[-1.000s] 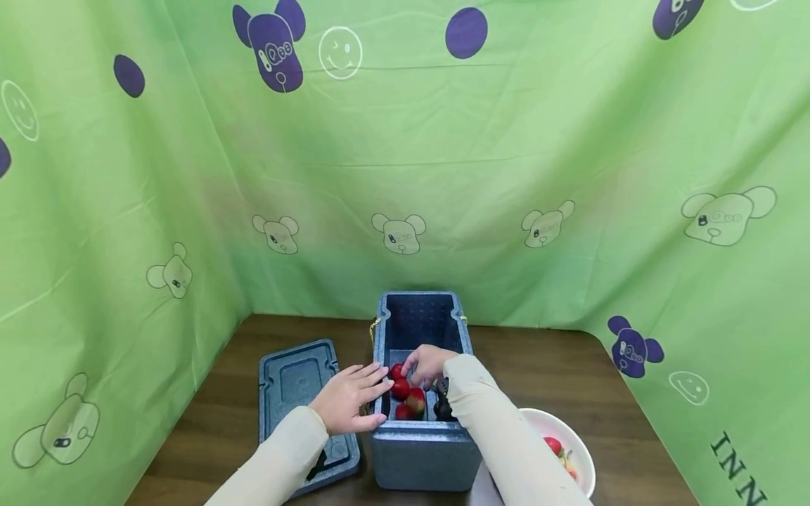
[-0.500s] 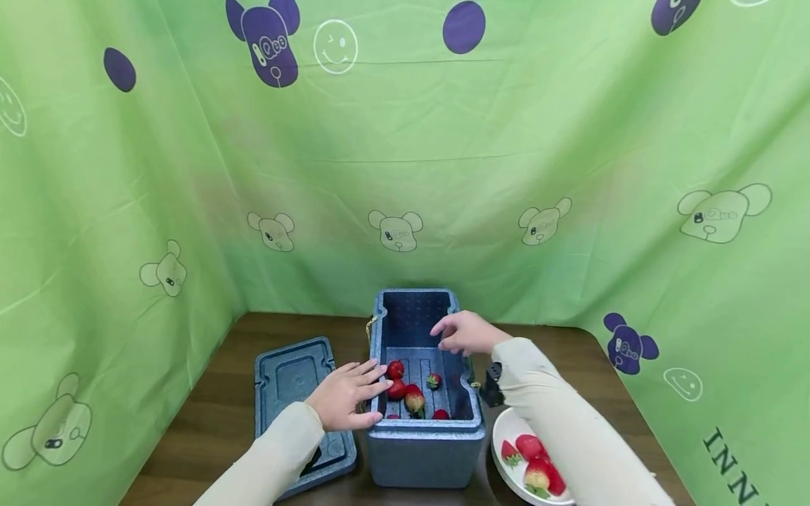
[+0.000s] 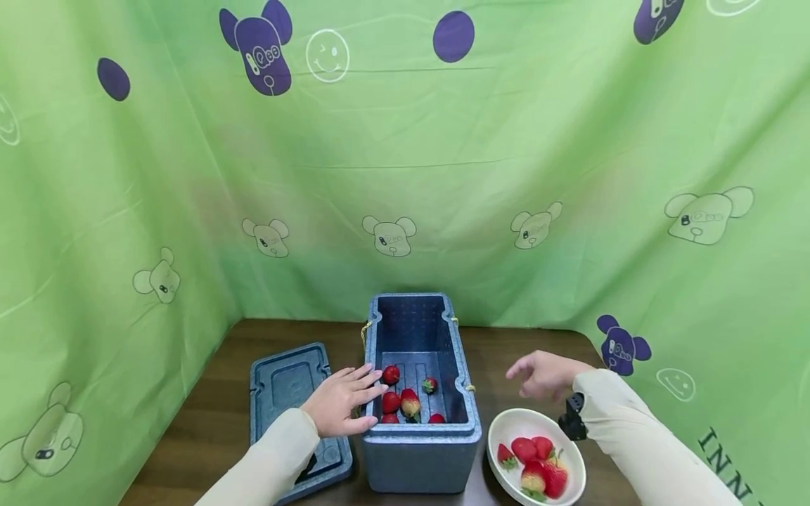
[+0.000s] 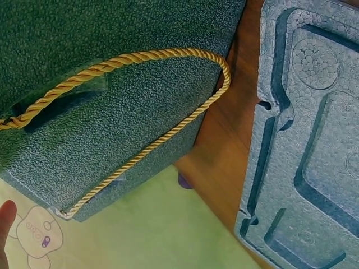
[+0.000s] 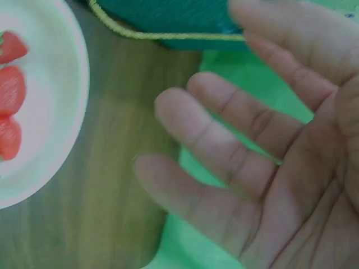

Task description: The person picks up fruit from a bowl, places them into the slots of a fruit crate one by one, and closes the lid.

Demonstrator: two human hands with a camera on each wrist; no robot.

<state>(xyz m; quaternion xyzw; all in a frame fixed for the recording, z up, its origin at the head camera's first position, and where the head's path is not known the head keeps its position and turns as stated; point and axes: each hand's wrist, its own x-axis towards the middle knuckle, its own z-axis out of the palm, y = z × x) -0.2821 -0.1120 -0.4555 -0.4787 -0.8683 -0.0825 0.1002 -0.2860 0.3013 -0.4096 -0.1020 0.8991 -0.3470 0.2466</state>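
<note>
A blue foam box [image 3: 420,460] stands uncovered on the table, with several strawberries lying on its floor, among them a half-pale strawberry [image 3: 410,403] and a small one [image 3: 429,385] apart on the right. My left hand [image 3: 342,402] rests on the box's left rim, fingers spread and straight. My right hand [image 3: 548,374] hovers to the right of the box with relaxed fingers and holds nothing. Just below that hand is a white bowl [image 3: 500,469] with several strawberries [image 3: 533,476] in it. In the right wrist view the palm and loose fingers [image 5: 213,145] face the camera.
The foam lid [image 3: 291,383] lies flat left of the box, partly hidden by my left arm. A yellow rope handle [image 4: 151,147] hangs on the box's side. A green printed curtain [image 3: 405,140] surrounds the brown wooden table [image 3: 190,436].
My right hand has come up out of the box and moved right to above the bowl. A small strawberry now shows on the box floor. The left hand stays on the rim.
</note>
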